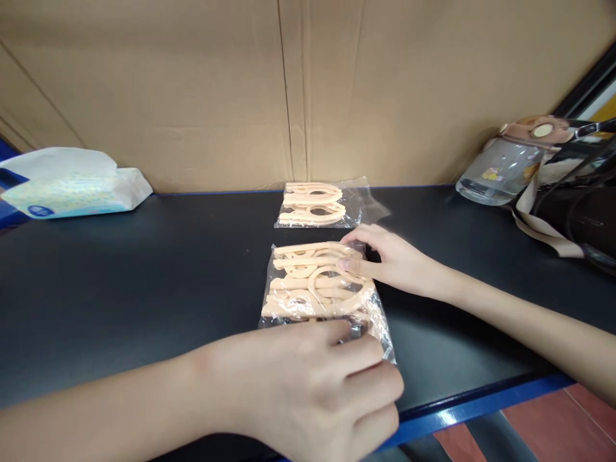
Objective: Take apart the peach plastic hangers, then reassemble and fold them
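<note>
A clear plastic bag of beige folding hangers (312,282) lies on the black table in front of me. My right hand (380,260) pinches its far right corner, the thumb on top and the fingers at the edge. Closed at the near side of the same bag is my left hand (322,385), with curled fingers that cover the bag's front part. What its fingertips grip is mostly hidden, but the plastic runs in under them. Farther back lies a second clear bag with similar beige hangers (312,204), touched by neither hand.
A tissue pack (81,186) lies at the back left. At the back right stand a clear water bottle (503,168) with a strap and a dark bag (591,218). Cardboard (206,96) walls off the far side; the table's blue edge (481,407) is near me.
</note>
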Tool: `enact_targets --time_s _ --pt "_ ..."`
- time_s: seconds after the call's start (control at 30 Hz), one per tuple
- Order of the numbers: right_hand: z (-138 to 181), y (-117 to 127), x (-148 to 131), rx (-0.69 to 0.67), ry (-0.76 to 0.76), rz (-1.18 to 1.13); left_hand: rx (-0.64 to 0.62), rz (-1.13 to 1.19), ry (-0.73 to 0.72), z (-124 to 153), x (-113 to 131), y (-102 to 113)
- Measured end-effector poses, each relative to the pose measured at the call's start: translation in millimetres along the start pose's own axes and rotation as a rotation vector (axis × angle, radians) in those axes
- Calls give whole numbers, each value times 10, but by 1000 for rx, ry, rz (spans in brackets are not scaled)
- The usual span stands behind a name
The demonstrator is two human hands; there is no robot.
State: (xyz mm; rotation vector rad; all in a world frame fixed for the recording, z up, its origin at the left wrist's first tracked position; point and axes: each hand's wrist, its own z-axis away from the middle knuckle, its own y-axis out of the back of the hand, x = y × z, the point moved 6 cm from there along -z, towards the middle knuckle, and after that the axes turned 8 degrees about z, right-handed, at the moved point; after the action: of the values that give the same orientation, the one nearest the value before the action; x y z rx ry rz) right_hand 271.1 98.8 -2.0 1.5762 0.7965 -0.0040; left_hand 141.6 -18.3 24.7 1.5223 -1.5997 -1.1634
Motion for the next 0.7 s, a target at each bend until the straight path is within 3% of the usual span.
enact_targets --time_s 0.2,0.27,0.33,0.43,0.7 --pt "82 -63 24 -13 -262 -652 62 -20 -76 49 98 -78" --pt "119 -85 -57 -44 -270 -881 98 -26 -98 61 93 -86" --pt "149 -125 -190 -169 -224 -1004 121 -15 -102 70 75 -90" --pt "189 -161 -321 -282 -196 -1063 126 8 -92 71 42 -92" --pt "210 -107 -270 -146 -232 -1019 -34 -39 -74 24 -26 -95"
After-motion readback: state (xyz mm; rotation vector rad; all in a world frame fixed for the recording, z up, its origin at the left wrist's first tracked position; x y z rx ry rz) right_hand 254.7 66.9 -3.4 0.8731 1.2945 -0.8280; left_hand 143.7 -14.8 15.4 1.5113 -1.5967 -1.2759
